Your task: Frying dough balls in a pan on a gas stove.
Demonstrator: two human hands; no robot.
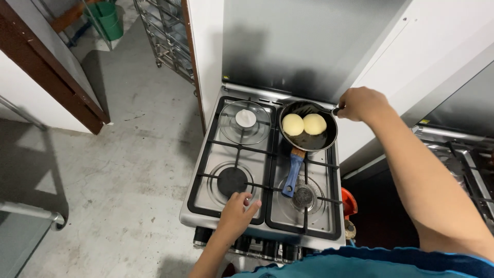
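risk of a burn at the right hand (pixel 362 103), reaching past the far right edge of the black frying pan (pixel 309 125), fingers curled together on something small and dark at the rim; cannot tell what, nor how firmly pinched. pan sitting on the rear right burner of the gas stove (pixel 262 164), two pale round dough pieces (pixel 303 124) side by side inside, blue handle (pixel 293 172) pointing toward the front over the grate. forearm crossing close to the pan, so a brush against hot metal looks possible. left hand (pixel 237 212) resting at the stove's front edge, fingers loosely spread, clamped on nothing, just beside the front left burner (pixel 232 180); a slip onto the knobs below could shift a flame. glass lid (pixel 245 121) left of the pan, apart from it.
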